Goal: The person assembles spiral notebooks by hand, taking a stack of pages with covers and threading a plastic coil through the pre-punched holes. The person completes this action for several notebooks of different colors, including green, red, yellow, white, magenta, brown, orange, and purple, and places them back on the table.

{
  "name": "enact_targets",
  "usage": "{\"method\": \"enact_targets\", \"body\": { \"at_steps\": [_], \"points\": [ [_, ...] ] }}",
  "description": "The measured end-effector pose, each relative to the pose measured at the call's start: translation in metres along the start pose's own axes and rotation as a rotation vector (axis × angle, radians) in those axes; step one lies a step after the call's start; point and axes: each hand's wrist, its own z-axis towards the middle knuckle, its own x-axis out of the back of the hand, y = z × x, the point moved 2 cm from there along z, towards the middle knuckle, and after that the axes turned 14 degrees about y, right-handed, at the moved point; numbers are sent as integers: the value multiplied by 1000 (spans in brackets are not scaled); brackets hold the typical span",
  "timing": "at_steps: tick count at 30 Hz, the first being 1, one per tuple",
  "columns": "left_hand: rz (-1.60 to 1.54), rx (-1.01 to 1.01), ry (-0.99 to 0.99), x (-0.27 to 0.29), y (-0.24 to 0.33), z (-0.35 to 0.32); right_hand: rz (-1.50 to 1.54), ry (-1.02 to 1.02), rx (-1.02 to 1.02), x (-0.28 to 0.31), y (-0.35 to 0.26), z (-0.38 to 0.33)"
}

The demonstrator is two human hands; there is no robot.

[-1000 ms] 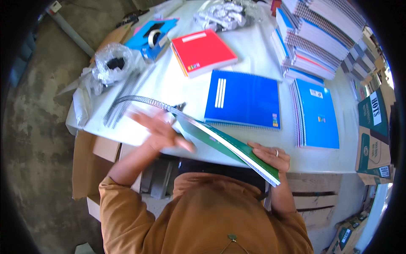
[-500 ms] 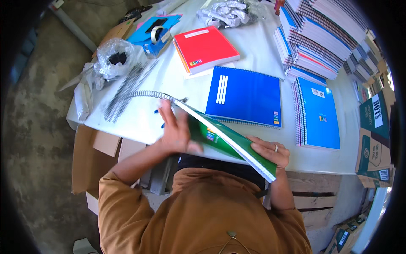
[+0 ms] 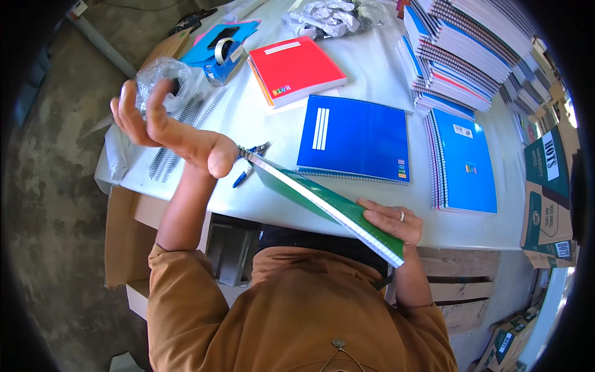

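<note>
My right hand (image 3: 393, 222), with a ring on one finger, grips the lower right end of a green-covered notebook (image 3: 347, 217). The notebook is tilted with its white page edge up. From its upper left end sticks out a dark wire spiral (image 3: 243, 152), beside the base of my left hand (image 3: 180, 136). That hand is raised over the table's left side, fingers spread; whether its palm touches the spiral cannot be made out. Blue-handled pliers (image 3: 242, 178) lie behind the notebook's end, partly hidden. Loose wire spirals (image 3: 164, 164) lie beneath and beyond my left hand.
A blue notebook (image 3: 353, 139) lies ahead, with red notebooks (image 3: 297, 65) beyond. At right are light-blue spiral notebooks (image 3: 465, 164), a tall notebook stack (image 3: 462, 56) and cartons (image 3: 548, 204). A tape dispenser (image 3: 222, 68) and plastic bag (image 3: 155, 77) stand far left; an open box (image 3: 121, 242) is below.
My left hand has swung left and up, away from the notebook's end, and its fingers have spread. Less of the spiral shows now. My right hand keeps its hold almost unmoved.
</note>
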Motion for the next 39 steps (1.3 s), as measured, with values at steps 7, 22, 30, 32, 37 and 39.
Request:
{"method": "enact_targets", "body": {
  "at_steps": [7,22,30,32,37,39],
  "points": [
    [-63,-295,-451,55,4,-112,-17,101,39,4,6,-1],
    [-247,126,-531,37,49,-97,-102,56,93,7,0,-2],
    [-336,72,-481,40,58,-96,-171,-60,90,2,-6,1],
    [-486,-95,-669,53,84,-103,-67,47,121,0,4,-7],
    [-326,140,-448,33,65,-84,16,17,143,-4,-5,1],
    [-256,199,-350,29,60,-79,-154,-48,108,-3,-11,2]
  ]
}}
